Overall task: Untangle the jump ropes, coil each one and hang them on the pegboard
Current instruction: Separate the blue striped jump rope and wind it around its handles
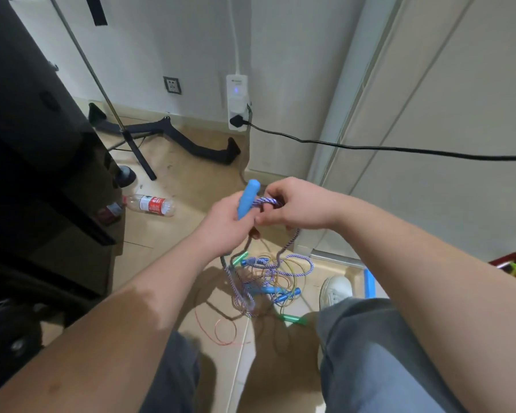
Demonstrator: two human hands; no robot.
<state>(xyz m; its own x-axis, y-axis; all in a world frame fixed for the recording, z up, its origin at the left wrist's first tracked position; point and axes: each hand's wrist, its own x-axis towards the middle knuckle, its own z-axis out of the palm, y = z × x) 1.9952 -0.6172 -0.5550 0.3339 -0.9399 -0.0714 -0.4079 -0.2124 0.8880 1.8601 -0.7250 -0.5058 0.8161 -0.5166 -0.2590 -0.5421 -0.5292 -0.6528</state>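
While the left hand is wrapped around a blue handle, the right hand pinches a loop of striped rope just beside it. Both are held high above the tangle on the floor. From the hands the striped rope drops straight down into the tangle, where it crosses a thin orange cord and several more handles, among them a green handle at the tangle's near edge.

The main risk is pulling upward too soon. The loops below would likely cinch tight around the orange cord, and a loose handle could catch in a loop and lock it. The pinched loop may be wound around the blue handle or may only lie against it; fingers hide that, and tugging a wound loop would tighten it. A white shoe stands just right of the tangle, and a step onto a strand would pin it. No pegboard is in view, so hanging is still some way off.
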